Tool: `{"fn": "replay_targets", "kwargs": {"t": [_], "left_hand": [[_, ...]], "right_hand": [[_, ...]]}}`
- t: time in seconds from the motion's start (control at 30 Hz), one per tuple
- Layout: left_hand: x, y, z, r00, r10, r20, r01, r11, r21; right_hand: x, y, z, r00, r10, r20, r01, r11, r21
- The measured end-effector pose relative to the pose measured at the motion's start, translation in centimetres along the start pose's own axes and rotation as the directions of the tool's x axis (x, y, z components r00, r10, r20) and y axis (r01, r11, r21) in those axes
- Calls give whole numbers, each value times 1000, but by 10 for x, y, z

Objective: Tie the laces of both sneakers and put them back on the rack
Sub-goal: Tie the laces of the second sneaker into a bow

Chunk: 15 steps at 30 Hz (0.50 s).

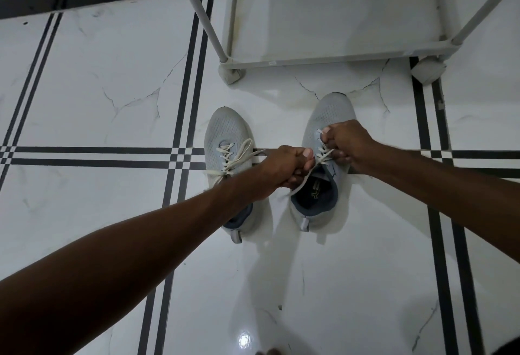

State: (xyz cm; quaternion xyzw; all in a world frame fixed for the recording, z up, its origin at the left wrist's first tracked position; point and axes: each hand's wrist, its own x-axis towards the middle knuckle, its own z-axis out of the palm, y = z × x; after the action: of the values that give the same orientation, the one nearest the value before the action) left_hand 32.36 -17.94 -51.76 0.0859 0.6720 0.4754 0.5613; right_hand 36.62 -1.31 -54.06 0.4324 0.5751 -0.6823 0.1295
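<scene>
Two light grey mesh sneakers stand side by side on the floor, toes pointing toward the rack. The left sneaker [226, 132] has cream laces lying loose across its tongue and over its side. Over the right sneaker [330, 115], my left hand [284, 167] is closed on one cream lace end that trails down past the shoe's dark opening. My right hand [347, 142] is closed on the other lace near the eyelets. My left forearm covers the heel of the left sneaker.
A pale grey shoe rack [332, 57] stands just beyond the sneakers, its bottom shelf bare, with slanted poles and stubby feet. The floor [98, 87] is glossy white marble tile with black stripe lines. A dark strip runs along the wall at top left.
</scene>
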Motion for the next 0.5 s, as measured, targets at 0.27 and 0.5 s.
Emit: {"fn": "replay_targets", "kwargs": {"t": [0.27,0.5], "left_hand": [[-4,1,-3,999,-40,-20,40,999,5],[-41,31,-46,949,193,-249,-96,930,354]], "right_hand": [[-7,-7,2,983,-180,-16,171,953,-249],[-48,16,-5,812,-580,-71,422,666,-615]]}}
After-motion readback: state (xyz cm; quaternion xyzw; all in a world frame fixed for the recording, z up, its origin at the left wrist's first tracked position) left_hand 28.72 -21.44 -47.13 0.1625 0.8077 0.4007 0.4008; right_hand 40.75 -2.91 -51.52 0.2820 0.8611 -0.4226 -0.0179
